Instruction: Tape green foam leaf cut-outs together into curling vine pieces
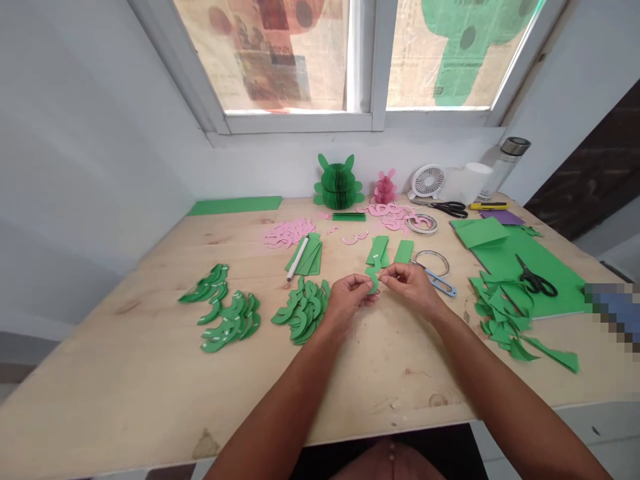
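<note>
A small curved green paper cutout (371, 277) is held above the wooden table (125, 373) between both hands. My left hand (347, 303) pinches its lower part. My right hand (411, 285) pinches near its top, fingers pressed together. Just left of my left hand lies a pile of similar green curved cutouts (303, 310). Two more piles of green cutouts with white strips (225, 313) lie further left. Green paper rectangles (390, 251) lie just beyond my hands.
A white glue stick (298, 258) rests on green strips. Blue-handled snips (440, 280) and tape rings lie right of my hands. Black scissors (535, 277) sit on a green sheet among scraps. Pink cutouts, green and pink honeycomb figures, a fan and a bottle stand at the back.
</note>
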### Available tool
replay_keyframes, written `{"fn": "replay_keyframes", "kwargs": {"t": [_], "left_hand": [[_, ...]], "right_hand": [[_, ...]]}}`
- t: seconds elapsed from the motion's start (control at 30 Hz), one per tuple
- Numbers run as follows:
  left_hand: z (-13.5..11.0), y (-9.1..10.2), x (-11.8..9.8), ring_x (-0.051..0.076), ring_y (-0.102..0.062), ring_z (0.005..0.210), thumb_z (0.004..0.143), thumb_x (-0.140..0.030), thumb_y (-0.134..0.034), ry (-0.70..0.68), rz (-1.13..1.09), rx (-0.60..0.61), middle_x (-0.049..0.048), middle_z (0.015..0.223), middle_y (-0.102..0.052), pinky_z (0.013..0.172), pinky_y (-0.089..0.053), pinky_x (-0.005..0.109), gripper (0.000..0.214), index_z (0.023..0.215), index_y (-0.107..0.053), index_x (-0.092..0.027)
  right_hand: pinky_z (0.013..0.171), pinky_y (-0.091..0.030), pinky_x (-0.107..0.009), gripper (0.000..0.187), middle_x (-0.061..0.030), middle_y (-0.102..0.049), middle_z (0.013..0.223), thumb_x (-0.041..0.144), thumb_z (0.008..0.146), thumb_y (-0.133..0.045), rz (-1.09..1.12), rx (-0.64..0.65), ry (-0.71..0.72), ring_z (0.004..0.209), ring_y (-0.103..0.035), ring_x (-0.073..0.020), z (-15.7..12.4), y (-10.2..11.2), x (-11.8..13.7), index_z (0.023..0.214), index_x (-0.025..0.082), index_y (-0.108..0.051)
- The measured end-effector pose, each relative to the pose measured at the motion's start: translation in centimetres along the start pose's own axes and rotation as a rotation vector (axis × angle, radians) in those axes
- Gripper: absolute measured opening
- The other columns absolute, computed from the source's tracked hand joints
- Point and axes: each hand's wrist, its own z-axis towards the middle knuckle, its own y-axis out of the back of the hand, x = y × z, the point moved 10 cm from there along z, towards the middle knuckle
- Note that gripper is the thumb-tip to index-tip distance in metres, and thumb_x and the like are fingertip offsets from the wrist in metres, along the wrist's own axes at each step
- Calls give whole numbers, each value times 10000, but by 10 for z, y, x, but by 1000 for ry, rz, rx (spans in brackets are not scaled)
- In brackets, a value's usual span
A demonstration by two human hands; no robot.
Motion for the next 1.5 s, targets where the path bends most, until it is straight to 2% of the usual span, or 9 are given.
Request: {"fn": "replay_keyframes", "kwargs": {"t": [0.13, 0.27, 0.47, 0.77, 1.03, 1.17, 1.33, 1.5], "left_hand": [[1, 1, 0, 119, -612, 526, 587, -291, -731, -5, 13, -4, 29, 606, -662, 542, -492, 226, 220, 679, -596, -144], [2, 3, 2, 116, -605, 504, 576, -292, -736, -1, 8, -16, 19, 594, -657, 531, -488, 227, 226, 675, -596, -145], [3, 3, 3, 122, -609, 503, 571, -278, -733, 16, 9, -19, 29, 592, -661, 534, -483, 230, 231, 702, -603, -139], [4, 4, 5, 137, -617, 518, 527, -311, -758, 56, 21, -26, 44, 606, -669, 552, -484, 250, 314, 735, -600, -138], [1, 2, 3, 131, -611, 525, 534, -286, -753, 48, 14, -25, 46, 621, -670, 554, -480, 244, 301, 747, -601, -138], [2, 6, -1, 131, -617, 547, 538, -279, -750, 23, 0, -45, 36, 605, -663, 577, -482, 242, 285, 735, -596, -143], [4, 10, -2, 133, -615, 555, 541, -294, -747, 9, 2, -56, 32, 596, -657, 576, -481, 246, 278, 716, -593, -145], [3, 9, -2, 128, -614, 559, 543, -267, -745, 6, -6, -48, 19, 585, -647, 571, -478, 236, 261, 714, -590, -146]], "right_hand": [[541, -385, -235, 169, -13, -628, 678, 316, 733, -579, -31, -8, -8, 582, -522, -122, 0, -1, -1, 731, 154, -628], [557, -379, -235, 152, -15, -632, 694, 298, 725, -579, -14, -16, -10, 605, -524, -122, 1, -1, -4, 720, 151, -620], [555, -349, -225, 147, 14, -585, 639, 294, 704, -593, 106, -39, -94, 569, -481, -97, 1, 0, -12, 699, 148, -600], [492, -297, -212, 212, 19, -573, 642, 353, 704, -611, 315, -29, -168, 514, -423, -68, 0, 1, -11, 744, 146, -618], [506, -313, -210, 218, 14, -588, 654, 353, 697, -626, 408, -2, -200, 524, -435, -68, -1, -3, -19, 774, 149, -624], [513, -316, -208, 189, 10, -592, 666, 319, 719, -588, 257, -32, -166, 533, -437, -73, 1, 4, -20, 769, 141, -622], [518, -305, -213, 99, 22, -573, 607, 220, 722, -558, -204, 56, -81, 537, -454, -91, 4, 2, -21, 725, 151, -629], [563, -316, -220, 116, -1, -636, 730, 147, 719, -538, -595, 139, 0, 646, -530, -123, -1, -5, -15, 771, 187, -634]]}}
